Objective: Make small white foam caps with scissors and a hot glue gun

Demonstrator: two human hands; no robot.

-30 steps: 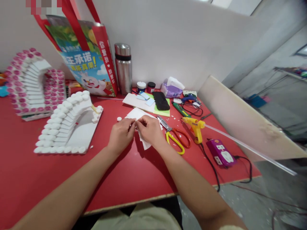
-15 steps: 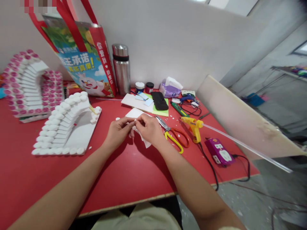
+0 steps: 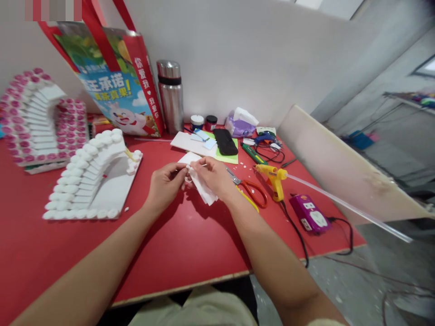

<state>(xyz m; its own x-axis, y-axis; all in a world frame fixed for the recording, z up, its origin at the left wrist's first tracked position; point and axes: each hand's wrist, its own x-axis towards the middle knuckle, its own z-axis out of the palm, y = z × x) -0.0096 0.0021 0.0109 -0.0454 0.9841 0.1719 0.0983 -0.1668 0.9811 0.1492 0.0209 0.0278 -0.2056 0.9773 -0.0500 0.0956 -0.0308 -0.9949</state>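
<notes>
Between my hands is a thin white paper strip [image 3: 204, 189], its loose end hanging down toward the right. My left hand [image 3: 166, 184] pinches one end of the strip with thumb and fingertips. My right hand [image 3: 213, 175] is closed on the same strip from the other side, its fingertips close to the left ones. Left of my hands stands a white stair model [image 3: 110, 190] edged with white rolled rosettes. Right beside my right hand lie scissors [image 3: 253, 192] with red and yellow handles, partly hidden by that hand.
A yellow glue gun [image 3: 273, 181] with a long clear stick lies to the right, near a purple power socket box [image 3: 309, 213]. Behind are a steel flask [image 3: 170, 97], a printed bag [image 3: 118, 90], a black pouch [image 3: 225, 142] and a tissue pack [image 3: 240, 124]. Another model with pink rosettes [image 3: 20, 118] stands far left.
My fingertips have drawn slightly apart, and more of the white paper strip shows between and below them. My right hand has shifted a little, covering more of the scissors.
</notes>
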